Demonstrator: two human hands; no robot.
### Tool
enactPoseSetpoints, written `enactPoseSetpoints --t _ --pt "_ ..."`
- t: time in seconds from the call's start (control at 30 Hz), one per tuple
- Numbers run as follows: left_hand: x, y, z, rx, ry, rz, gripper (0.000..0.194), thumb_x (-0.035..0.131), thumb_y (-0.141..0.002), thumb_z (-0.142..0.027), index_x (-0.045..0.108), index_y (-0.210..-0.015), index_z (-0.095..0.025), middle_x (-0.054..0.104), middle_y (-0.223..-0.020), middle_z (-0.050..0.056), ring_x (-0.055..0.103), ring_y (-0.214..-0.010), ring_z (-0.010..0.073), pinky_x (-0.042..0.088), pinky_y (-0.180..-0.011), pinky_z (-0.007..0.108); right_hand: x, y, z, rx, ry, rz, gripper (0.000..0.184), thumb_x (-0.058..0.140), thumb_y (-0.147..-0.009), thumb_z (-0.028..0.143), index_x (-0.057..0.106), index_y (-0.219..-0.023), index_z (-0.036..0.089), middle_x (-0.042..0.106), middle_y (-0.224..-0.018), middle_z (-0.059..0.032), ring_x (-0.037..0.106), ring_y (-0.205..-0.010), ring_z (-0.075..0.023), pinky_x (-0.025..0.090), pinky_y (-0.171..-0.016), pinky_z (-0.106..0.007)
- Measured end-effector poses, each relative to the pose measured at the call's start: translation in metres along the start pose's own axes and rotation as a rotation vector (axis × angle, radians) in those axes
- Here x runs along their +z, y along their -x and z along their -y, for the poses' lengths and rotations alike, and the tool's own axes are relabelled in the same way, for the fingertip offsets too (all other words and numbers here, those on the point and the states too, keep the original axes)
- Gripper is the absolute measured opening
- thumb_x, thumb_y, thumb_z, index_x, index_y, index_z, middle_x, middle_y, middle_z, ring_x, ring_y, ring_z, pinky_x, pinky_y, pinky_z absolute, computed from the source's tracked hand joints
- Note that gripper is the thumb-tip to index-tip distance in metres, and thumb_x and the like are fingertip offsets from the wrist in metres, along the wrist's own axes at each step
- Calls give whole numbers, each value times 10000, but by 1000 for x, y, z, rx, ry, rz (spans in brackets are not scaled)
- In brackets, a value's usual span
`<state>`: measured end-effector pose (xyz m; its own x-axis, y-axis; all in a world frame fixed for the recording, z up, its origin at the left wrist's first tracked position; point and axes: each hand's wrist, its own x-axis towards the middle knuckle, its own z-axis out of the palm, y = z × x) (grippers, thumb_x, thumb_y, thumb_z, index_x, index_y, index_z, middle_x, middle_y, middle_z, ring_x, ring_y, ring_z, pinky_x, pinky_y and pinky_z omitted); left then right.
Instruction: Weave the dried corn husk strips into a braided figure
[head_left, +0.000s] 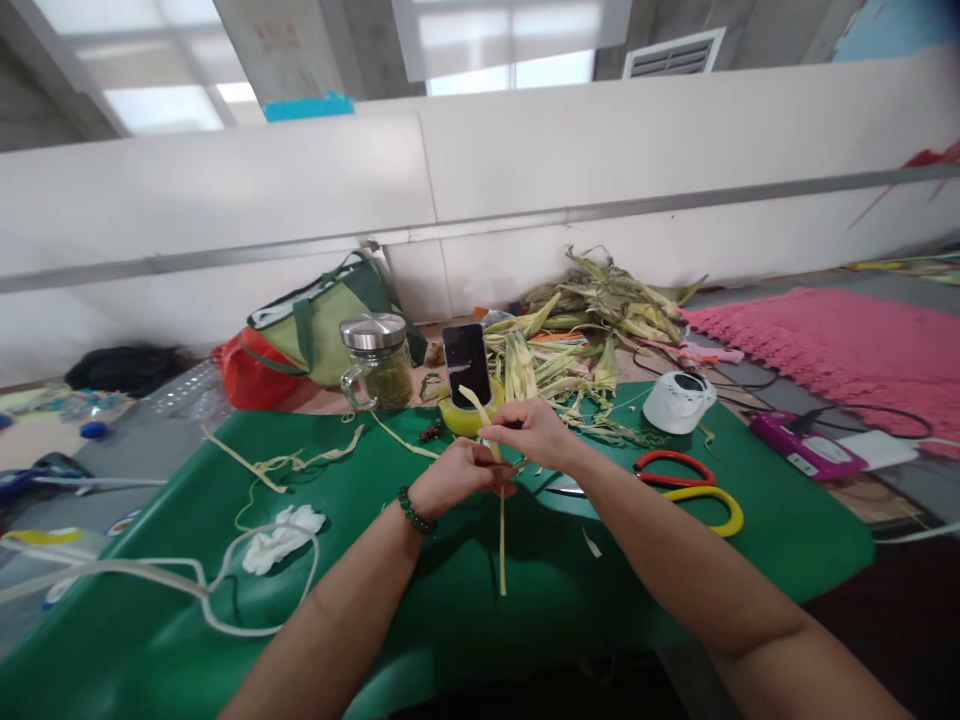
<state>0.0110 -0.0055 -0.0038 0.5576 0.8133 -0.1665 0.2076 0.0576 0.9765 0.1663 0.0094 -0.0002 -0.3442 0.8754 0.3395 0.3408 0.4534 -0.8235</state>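
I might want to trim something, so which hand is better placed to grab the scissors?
Likely your right hand: the scissors lie on that side, their handles beside your right forearm. Your left hand is farther away. Both hands are busy with pale strips.

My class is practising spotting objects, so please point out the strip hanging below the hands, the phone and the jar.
Strip point(502, 545): head view, on its hanging lower part.
Phone point(466, 360): head view, on its dark screen.
Jar point(388, 382): head view, on its glass body.
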Motion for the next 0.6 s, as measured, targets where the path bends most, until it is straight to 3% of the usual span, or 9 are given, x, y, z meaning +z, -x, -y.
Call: enactPoseSetpoints --t 0.13,0.3,0.6 --pt "-8 5 -4 -100 167 125 272 652 -720 -399 730 -728 -139 726 -783 137 675 -703 188 486 -563 212 -3 -3 -2 6 -9 -62 295 570 -725 358 555 -535 134 395 -496 41 326 -494 -66 255 -467 -206" --pt "-15 9 -5 -96 240 167 230 609 -735 -328 733 -751 -135 723 -823 161 679 -739 209 497 -571 225 -4 -3 -2 50 -87 -51 297 586 -703 389 568 -558 131 384 -488 44 306 -475 -61 244 -447 -207" --pt "-14 8 -5 -56 92 153 212 681 -699 -348 734 -697 -142 729 -749 119 667 -665 170 490 -595 216 -5 0 5 52 -128 -97 281 618 -676 378 574 -544 133 414 -486 36 327 -476 -64 260 -448 -213"
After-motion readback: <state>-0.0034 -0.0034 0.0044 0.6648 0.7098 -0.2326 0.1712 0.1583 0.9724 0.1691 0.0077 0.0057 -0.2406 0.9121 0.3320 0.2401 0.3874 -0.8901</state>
